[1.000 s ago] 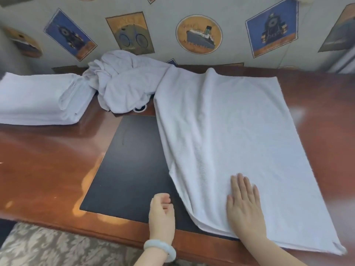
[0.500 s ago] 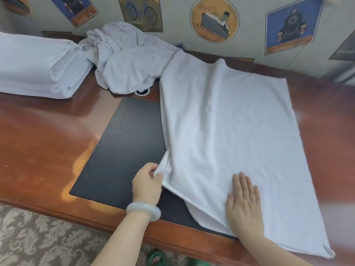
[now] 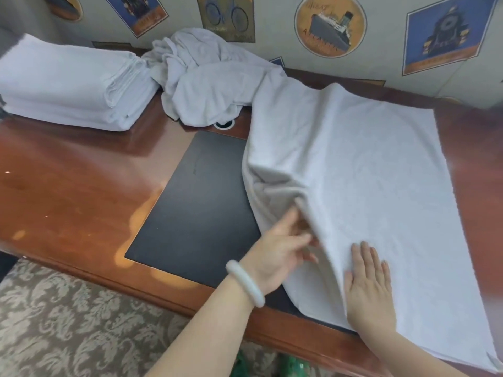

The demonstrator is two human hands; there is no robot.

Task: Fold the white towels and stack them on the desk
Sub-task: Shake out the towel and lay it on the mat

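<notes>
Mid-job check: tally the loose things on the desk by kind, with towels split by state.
Spread towel: 1
Crumpled towel heap: 1 (towels in it can't be counted)
Folded towel stack: 1
Black mat: 1
Total: 4

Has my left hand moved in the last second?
Yes. From the near edge of the black mat, the left hand went right and grips the towel.

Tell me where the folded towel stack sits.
Head view: the folded towel stack sits at the desk's far left, beside the crumpled towel pile to its right.
</notes>
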